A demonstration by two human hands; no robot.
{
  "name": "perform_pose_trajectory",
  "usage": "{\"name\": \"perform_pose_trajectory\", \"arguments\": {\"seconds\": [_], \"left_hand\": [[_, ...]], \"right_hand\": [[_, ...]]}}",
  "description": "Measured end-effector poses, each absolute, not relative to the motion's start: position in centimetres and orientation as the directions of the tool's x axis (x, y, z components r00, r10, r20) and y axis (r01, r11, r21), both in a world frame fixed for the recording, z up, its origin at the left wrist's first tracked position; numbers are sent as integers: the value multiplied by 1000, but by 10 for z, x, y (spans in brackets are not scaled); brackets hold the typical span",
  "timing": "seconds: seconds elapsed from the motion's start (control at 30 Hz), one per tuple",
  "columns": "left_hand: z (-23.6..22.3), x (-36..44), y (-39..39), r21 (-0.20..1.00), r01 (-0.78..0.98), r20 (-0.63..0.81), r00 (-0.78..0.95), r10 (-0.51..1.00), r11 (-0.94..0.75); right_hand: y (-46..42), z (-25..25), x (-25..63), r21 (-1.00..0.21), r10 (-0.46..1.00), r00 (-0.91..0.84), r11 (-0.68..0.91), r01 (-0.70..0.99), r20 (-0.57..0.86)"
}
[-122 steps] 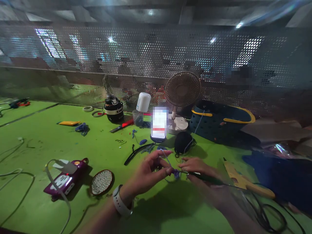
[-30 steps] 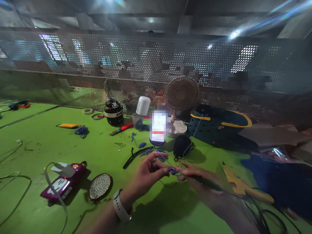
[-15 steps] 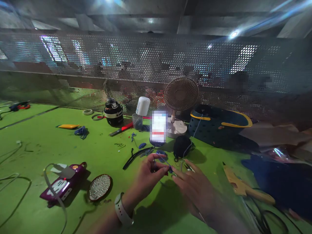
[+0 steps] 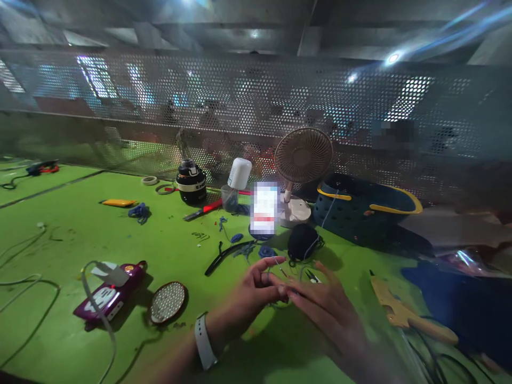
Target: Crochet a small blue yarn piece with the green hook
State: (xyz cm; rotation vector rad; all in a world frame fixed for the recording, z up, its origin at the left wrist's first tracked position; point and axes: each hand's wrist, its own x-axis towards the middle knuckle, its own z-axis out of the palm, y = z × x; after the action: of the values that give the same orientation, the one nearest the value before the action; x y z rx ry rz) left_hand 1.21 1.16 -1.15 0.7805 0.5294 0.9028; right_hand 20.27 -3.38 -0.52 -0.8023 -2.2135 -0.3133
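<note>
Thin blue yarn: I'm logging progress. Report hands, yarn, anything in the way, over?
Left bare hand: pinching, thin blue yarn strung across it. Right bare hand: close alongside, grip hidden. Round black ball: beyond hands, apparently unobstructive.

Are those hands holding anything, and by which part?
The left hand holds blue yarn by a strand looped over its fingers. Whether the right hand grips anything where the fingertips meet cannot be told.
</note>
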Motion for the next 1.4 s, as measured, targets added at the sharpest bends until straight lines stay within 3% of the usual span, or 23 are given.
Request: {"name": "perform_pose_trajectory", "arguments": {"seconds": [0.17,0.43,0.6,0.7,0.9,1.0,1.1,1.2,1.3,1.4], "left_hand": [[-6,0,22,800,-466,-51,573,818,377],[5,-5,26,840,-444,-24,544,839,312],[4,-4,23,851,-462,14,497,867,251],[7,-3,21,860,-462,32,474,880,218],[7,1,16,888,-433,72,467,881,157],[3,4,13,907,-394,53,457,888,149],[0,3,12,908,-384,41,480,876,168],[-1,-1,12,889,-416,48,504,862,193],[0,-2,12,864,-447,42,522,852,232],[2,0,12,866,-420,-7,533,846,272]], "right_hand": [[-26,8,211,-215,467,-489,848,485,737],[-21,6,220,-542,657,-335,750,378,675],[-25,0,215,-859,877,-27,476,187,480],[-25,0,211,-939,938,44,342,36,343],[-20,1,199,-948,961,55,277,-156,272],[-21,-2,193,-941,941,106,331,-77,322],[-23,-6,194,-914,906,134,388,118,402],[-23,-10,201,-834,860,13,490,253,510],[-21,-11,202,-732,771,-131,634,248,624],[-21,-8,199,-699,734,-183,679,224,655]]}}
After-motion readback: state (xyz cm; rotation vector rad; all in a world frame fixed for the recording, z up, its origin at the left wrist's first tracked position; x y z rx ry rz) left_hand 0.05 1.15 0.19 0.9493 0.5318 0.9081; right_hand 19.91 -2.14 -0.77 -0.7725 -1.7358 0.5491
